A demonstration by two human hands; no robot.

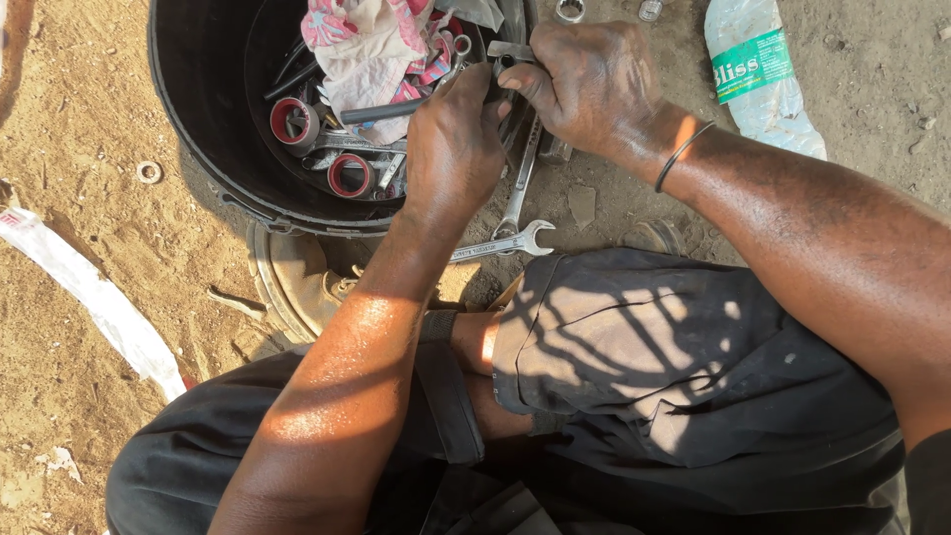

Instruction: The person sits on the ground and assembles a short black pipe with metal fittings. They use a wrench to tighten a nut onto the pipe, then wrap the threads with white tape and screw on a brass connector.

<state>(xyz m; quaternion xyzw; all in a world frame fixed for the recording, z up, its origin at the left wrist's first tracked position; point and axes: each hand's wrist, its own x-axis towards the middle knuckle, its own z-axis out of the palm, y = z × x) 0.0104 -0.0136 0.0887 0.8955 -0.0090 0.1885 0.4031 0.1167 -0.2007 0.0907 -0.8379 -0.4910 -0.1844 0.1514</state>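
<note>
My left hand [454, 147] is closed around a dark metal tool handle [381, 111] at the rim of a black bucket [198, 119]. My right hand [586, 81] grips the tool's metal head [510, 52] just beside it; the two hands touch. What joins handle and head is hidden under my fingers. Below the hands, two silver spanners [515, 188] lie on the sandy ground, one ending in an open jaw [535, 238].
The bucket holds a pink and white rag [371, 45], red-ringed round parts [294, 121] and several tools. A plastic water bottle [758, 74] lies at upper right. A washer [149, 172], a white strip [94, 297], my shoe [297, 282] and my dark-trousered knees [644, 367] are below.
</note>
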